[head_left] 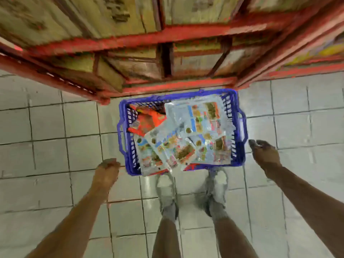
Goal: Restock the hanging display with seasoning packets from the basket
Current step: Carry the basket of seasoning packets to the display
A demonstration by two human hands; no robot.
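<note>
A blue plastic basket [240,127] stands on the tiled floor in front of my feet. It is heaped with strips of seasoning packets [188,136] in clear and light blue wrap, plus red packets [149,120] at its far left. My left hand [107,169] hangs just left of the basket's near corner, fingers curled, holding nothing that I can see. My right hand [264,152] is just right of the basket, beside its handle, fingers loosely bent and empty. No hanging display is in view. The picture is blurred.
Red metal shelving [167,34] loaded with brown cardboard boxes [104,13] runs across the top, its base touching the basket's far side. More shelves with colourful goods [325,51] stand at the upper right. My two grey shoes [167,190] stand behind the basket.
</note>
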